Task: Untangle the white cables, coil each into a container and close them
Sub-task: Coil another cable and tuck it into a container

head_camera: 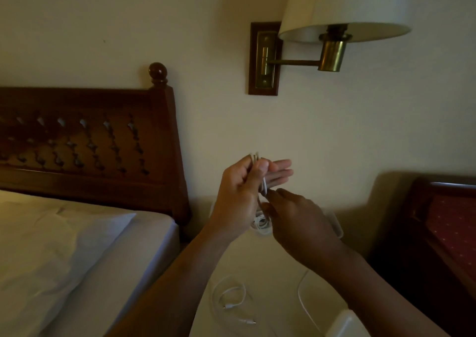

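My left hand (240, 190) is raised above the white bedside table (278, 267), its thumb pinning loops of a white cable (263, 182) against the fingers. My right hand (296, 218) is just below and to the right, pinching the same cable where it hangs down. The rest of this cable trails into a small tangle (261, 224) on the table under the hands. A second white cable (229, 298) lies loose near the table's front, its plugs showing. A pale container corner (345, 322) shows at the bottom edge; another (336, 223) sits behind my right hand.
A bed with white linen (64, 246) and a dark wooden headboard (90, 143) stands to the left. A brass wall lamp (332, 51) with a cream shade hangs above the table. A red upholstered chair (448, 228) is at the right.
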